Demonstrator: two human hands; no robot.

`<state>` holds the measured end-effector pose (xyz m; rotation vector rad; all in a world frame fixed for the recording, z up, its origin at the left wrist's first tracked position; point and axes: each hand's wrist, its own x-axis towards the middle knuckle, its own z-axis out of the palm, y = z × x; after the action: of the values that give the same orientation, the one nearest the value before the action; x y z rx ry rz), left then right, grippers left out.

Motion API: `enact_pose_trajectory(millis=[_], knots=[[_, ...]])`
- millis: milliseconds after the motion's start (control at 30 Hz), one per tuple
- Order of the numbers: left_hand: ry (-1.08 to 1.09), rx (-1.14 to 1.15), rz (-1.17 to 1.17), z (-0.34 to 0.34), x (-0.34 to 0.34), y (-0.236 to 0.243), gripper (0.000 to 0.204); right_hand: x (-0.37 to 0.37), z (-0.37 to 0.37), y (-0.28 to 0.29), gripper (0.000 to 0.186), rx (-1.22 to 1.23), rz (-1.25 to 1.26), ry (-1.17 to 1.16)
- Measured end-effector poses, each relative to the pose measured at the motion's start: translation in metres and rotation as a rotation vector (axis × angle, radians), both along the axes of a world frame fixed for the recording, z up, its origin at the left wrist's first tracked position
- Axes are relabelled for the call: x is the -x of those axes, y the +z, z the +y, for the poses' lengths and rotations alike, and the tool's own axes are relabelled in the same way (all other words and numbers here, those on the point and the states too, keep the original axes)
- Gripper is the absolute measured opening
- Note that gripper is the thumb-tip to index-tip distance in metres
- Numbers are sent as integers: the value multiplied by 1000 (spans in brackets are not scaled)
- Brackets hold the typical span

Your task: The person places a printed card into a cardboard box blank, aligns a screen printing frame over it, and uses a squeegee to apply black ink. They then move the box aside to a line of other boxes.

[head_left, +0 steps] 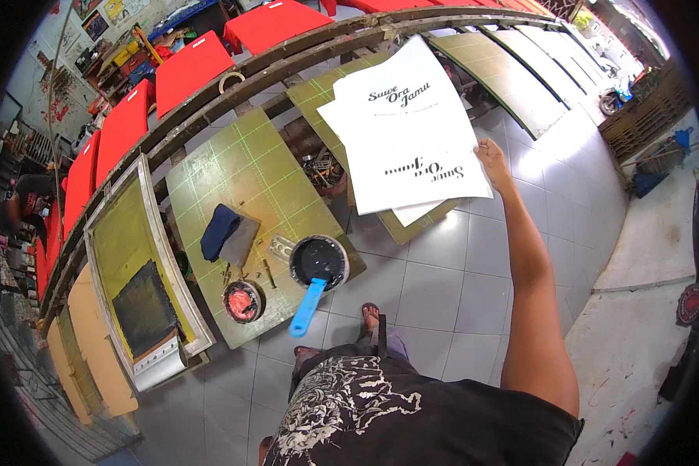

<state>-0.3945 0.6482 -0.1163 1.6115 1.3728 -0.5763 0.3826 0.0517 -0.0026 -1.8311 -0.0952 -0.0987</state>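
Note:
My right hand (492, 163) reaches out to the right edge of a white printed sheet (412, 140), fingers closed on its border. Black lettering shows twice on the sheet, one block upside down. More white sheets lie beneath it, on a green gridded board (318, 97). My left hand is out of view. On the nearer green gridded board (233, 171) stands a black pot of dark ink (318, 260), a squeegee or spatula with a blue handle (309, 307) resting across it. Beside it are a small tub of red ink (242, 301) and a folded dark blue cloth (220, 231).
At the left, a screen-printing frame (144, 256) with black ink carries a metal-edged squeegee (160, 363). Red fabric panels (193, 71) line the far side behind a long wooden rail (272, 66). More boards (512, 78) extend right. Grey tiles (423, 291) cover the floor; a motorcycle (615, 97) stands far right.

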Motion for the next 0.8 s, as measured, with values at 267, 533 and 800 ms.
enact_pose_trajectory(millis=[267,533,800], knots=[[-5,-22,12,-46,-24,26,28,-51,-24,-35,22,188,5,91],[-21,-14,-22,-56,-5,10,28,-37,-6,21,29,792,-297,-184],[298,-38,-226,-15,75,-36,28,140,35,36,15,218,-323,-291]])
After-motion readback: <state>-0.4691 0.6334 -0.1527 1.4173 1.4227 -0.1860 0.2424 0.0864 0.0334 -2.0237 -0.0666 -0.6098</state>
